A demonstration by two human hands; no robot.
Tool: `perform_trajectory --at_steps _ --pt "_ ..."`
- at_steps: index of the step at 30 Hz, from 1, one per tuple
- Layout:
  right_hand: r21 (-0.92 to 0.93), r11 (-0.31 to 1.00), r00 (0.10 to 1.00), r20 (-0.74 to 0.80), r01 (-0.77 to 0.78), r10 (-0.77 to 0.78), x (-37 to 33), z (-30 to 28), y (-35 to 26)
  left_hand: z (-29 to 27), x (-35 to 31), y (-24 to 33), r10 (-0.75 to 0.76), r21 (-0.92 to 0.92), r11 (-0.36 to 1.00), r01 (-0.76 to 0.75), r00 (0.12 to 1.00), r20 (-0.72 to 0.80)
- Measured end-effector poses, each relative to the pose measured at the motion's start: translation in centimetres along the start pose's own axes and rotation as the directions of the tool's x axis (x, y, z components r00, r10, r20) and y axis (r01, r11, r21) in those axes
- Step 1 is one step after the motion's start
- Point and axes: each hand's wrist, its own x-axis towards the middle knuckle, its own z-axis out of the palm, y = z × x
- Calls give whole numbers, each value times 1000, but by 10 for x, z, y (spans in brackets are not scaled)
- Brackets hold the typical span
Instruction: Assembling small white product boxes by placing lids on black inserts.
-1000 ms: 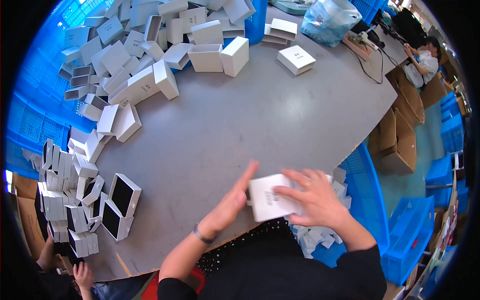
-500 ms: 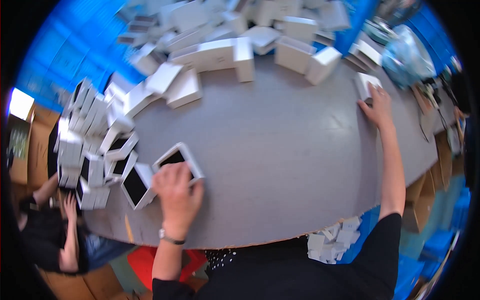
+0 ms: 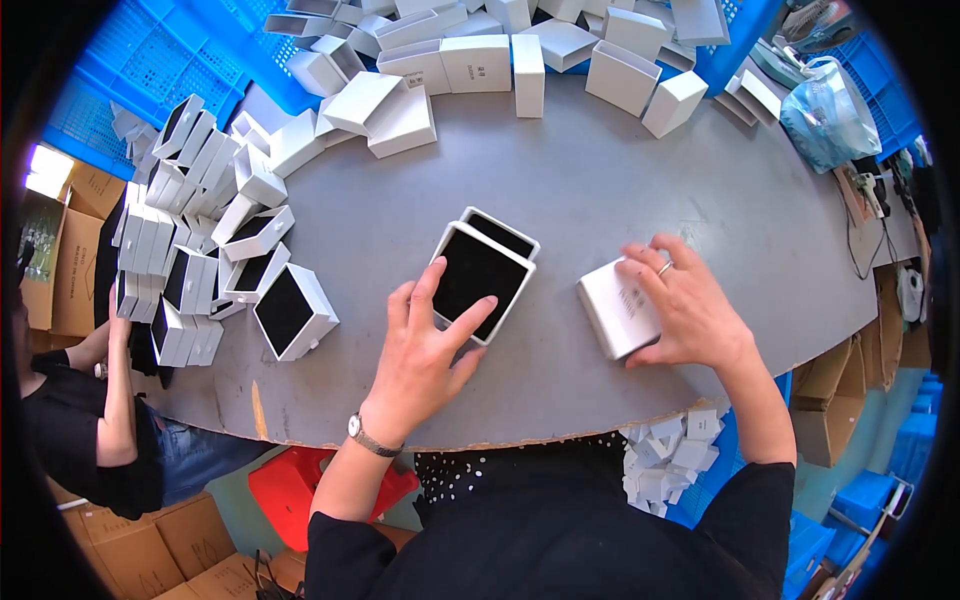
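Tabletop point(image 3: 520, 170) grey. White box point(image 3: 614, 312), three o'clock. Trays point(image 3: 478, 272) white, black inside, centre. Black cloth point(image 3: 465, 474), white-dotted, six o'clock.

2 overlapping white trays point(image 3: 484, 268) lie black side up; right of them, 1 printed white box point(image 3: 615, 305).

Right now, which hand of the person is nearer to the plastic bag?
The right hand: on a white box, left of the plastic bag and nearer the body. The left hand: at a black-lined tray, much farther left.

White box point(image 3: 614, 312) with dark lettering point(image 3: 631, 299)
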Motion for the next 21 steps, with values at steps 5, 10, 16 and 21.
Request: perform_trajectory --at_steps 5,10,16,21 --pt "116 993 978 -202 -26 49 -13 40 -9 -13 17 -13 41 -97 995 -36 998 49" --pt "216 976 954 -285 -34 97 -15 49 -23 -13 44 -33 171 -163 975 -149 978 124" --pt "255 963 944 -289 -84 159 -48 63 -25 -30 -6 13 435 -284 892 -351 837 332" --pt "270 962 947 -316 33 57 -42 67 -50 -15 -27 29 360 -341 908 -242 868 343"
